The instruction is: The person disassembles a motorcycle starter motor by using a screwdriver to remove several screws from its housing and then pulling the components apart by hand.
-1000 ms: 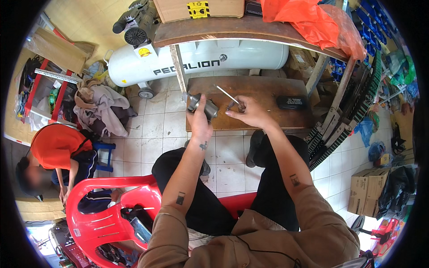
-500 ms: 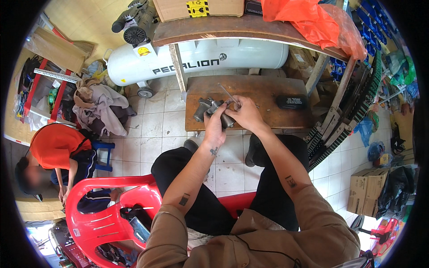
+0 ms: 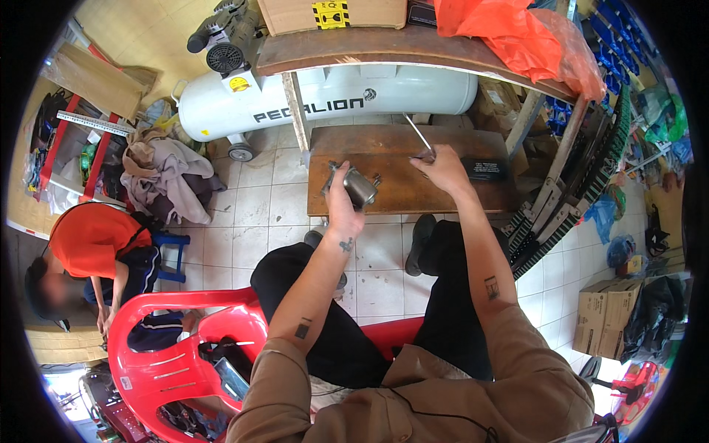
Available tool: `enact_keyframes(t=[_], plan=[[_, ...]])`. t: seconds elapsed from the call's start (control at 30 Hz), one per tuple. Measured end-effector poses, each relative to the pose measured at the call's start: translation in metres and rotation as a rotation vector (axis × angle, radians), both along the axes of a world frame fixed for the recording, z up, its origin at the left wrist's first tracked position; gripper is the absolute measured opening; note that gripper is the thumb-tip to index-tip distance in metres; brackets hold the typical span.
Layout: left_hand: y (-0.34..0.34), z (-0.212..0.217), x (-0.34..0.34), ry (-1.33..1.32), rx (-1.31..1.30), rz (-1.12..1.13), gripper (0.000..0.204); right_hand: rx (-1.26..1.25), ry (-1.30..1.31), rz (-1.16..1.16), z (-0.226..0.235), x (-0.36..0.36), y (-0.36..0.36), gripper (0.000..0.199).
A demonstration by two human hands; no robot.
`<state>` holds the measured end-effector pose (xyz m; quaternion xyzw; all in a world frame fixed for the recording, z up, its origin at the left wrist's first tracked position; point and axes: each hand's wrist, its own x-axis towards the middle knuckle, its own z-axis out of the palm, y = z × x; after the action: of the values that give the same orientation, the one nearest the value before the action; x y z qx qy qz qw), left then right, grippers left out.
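Note:
My left hand (image 3: 343,203) grips a grey metal cylindrical part (image 3: 357,185) with small studs, held just above the near left of a low brown wooden bench (image 3: 384,151). My right hand (image 3: 443,168) holds a thin metal rod-like tool (image 3: 419,135) that points up and to the left over the middle of the bench. The two hands are apart, and the tool does not touch the part. A black flat box (image 3: 484,169) lies on the bench to the right of my right hand.
A white air compressor tank (image 3: 325,100) lies under a wooden shelf (image 3: 384,46) with a cardboard box and an orange bag (image 3: 509,33). A person in an orange shirt (image 3: 88,240) crouches at left. A red plastic chair (image 3: 177,347) is near me. Black racks (image 3: 569,192) lean at right.
My hands have come apart: the left hand keeps the metal part at the bench's left, and the right hand has moved right and away with the thin tool.

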<state>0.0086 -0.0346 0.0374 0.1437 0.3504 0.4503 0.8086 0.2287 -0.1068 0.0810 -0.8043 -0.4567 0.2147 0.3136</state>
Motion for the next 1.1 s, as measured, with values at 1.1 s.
enact_keyframes(t=[1.1], plan=[[0.006, 0.001, -0.005, 0.019, -0.002, -0.025, 0.03, -0.161, 0.015, 0.073, 0.01, -0.024, -0.007, 0.06]])
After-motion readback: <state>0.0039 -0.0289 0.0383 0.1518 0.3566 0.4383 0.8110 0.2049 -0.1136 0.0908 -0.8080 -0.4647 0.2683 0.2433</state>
